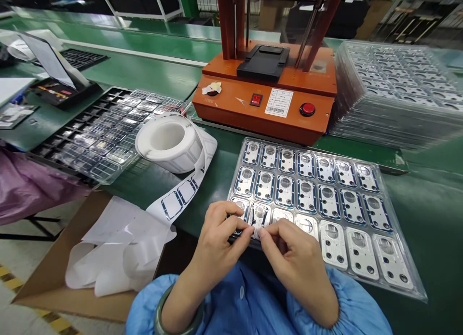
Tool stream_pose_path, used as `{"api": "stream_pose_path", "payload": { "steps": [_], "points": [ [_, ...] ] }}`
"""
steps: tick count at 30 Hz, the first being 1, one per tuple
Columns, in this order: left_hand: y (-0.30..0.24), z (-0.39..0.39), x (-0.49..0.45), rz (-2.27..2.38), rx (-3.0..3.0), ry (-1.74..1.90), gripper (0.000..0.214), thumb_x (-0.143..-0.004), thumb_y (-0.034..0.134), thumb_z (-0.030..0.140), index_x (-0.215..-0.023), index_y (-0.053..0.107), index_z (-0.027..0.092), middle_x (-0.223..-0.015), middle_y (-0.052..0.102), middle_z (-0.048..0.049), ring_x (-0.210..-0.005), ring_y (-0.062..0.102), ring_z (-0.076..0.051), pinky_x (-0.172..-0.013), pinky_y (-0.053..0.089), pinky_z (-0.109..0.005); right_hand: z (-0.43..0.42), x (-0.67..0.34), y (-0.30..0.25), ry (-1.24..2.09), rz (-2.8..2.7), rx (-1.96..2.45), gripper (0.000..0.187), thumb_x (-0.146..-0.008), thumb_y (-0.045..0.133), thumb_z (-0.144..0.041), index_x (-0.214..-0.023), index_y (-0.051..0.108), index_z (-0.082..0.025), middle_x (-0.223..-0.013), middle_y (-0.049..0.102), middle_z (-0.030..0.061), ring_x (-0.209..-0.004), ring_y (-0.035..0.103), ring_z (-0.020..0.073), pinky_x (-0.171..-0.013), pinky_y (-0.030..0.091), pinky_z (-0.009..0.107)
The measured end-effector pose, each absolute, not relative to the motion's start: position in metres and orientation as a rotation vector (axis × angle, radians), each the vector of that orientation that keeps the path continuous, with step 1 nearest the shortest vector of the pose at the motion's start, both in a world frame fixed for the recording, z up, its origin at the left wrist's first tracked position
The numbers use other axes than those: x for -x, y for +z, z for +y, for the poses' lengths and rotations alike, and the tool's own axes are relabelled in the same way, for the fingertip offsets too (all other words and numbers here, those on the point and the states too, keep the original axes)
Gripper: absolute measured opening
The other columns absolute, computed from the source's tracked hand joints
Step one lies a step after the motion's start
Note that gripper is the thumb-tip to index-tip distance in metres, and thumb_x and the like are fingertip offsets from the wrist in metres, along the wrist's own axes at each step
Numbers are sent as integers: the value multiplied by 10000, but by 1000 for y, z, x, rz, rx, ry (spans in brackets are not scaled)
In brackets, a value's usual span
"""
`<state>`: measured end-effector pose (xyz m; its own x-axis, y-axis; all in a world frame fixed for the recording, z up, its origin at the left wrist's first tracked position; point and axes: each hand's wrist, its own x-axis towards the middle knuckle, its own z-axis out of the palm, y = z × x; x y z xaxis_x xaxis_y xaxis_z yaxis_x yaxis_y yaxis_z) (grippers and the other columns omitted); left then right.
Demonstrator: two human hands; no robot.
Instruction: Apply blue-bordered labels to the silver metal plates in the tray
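Blue-edged label (259, 220) sits on a metal plate in the near row of a clear plastic tray (408, 238), directly under the fingertips. Hands close together, both curled inward. Left hand (217, 241) and right hand (292, 258) meet at the label, fingertips (263, 233) pinching its lower part. Gap between them narrow. Whether the plate is also gripped: cannot tell, fingers hide it.

Ahead of the hands, two tray rows of plates carry blue-edged labels. To the right of the right hand, bare plates with dark holes. Both forearms in blue sleeves (238, 301), a bangle (161, 315) on the left wrist.

Forward of the left hand, a label roll (170, 142) lies on the green bench (430, 205), its strip trailing toward the hand. Left of that hand, a cardboard box (54, 296) holds crumpled white backing paper (119, 248). Well ahead, an orange press (264, 103) with a red button (307, 109). Far right, a stack of clear trays (394, 94).
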<state>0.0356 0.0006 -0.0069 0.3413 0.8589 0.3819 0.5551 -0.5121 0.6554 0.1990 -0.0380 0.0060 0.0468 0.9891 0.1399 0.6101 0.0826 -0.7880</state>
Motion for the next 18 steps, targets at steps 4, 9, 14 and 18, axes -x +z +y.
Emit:
{"api": "stream_pose_path", "payload": {
  "steps": [4,9,14,18],
  "points": [
    [-7,1,-36,1229,-2206,1014,99,-825,604,108,-762,619,184,-936,560,-51,-993,510,-191,-878,434,-355,-38,-199,6,678,-1645,1607,230,-895,525,-227,-672,568,-188,-608,523,-30,-536,473,104,-540,325,238],
    [-8,0,-36,1228,-2211,1008,98,-828,601,114,-768,621,187,-935,559,-48,-988,508,-193,-879,433,-362,-37,-199,5,652,-1656,1610,232,-896,525,-229,-671,567,-189,-602,521,-31,-525,466,103,-535,320,240],
    [-7,1,-36,1233,-2213,998,98,-834,600,127,-765,630,190,-932,556,-49,-973,509,-193,-861,435,-360,-37,-199,4,632,-1673,1608,238,-896,526,-231,-664,561,-189,-602,521,-26,-527,472,105,-536,320,242],
    [-6,1,-36,1232,-2220,1006,98,-838,597,140,-766,633,196,-920,557,-46,-962,513,-193,-857,436,-363,-37,-201,6,625,-1719,1583,251,-906,513,-235,-663,563,-190,-601,526,-21,-537,484,112,-532,316,246]
  ]
}}
